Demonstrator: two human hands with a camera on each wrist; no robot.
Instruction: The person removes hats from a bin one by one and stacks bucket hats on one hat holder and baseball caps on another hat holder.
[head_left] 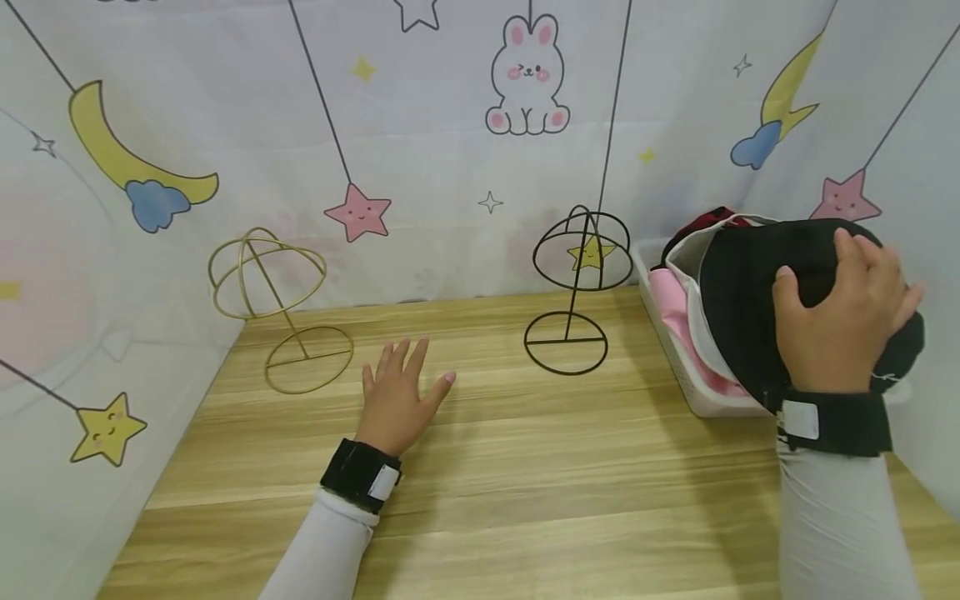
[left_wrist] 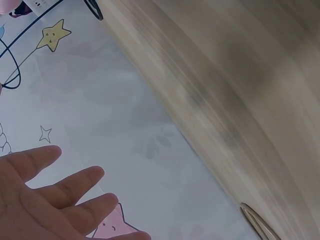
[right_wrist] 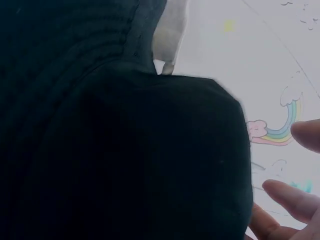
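A black bucket hat [head_left: 757, 292] with a stitched brim lies on top of a white basket [head_left: 701, 392] at the right. My right hand [head_left: 843, 312] is over this hat with fingers spread. In the right wrist view, the hat's dark crown [right_wrist: 170, 150] fills much of the picture, and the fingertips [right_wrist: 285, 195] are by its edge; whether they touch it I cannot tell. My left hand [head_left: 397, 400] holds nothing, its fingers spread above the wooden table. Its palm and fingers [left_wrist: 75, 192] show in the left wrist view.
Near the back left stands a gold wire hat stand [head_left: 300, 346], and right of the middle a black wire hat stand [head_left: 573, 333]. Pink cloth [head_left: 670, 296], white cloth [head_left: 690, 250] and red cloth [head_left: 708, 220] show in the basket. A patterned curtain [head_left: 442, 150] backs the wooden table [head_left: 525, 483].
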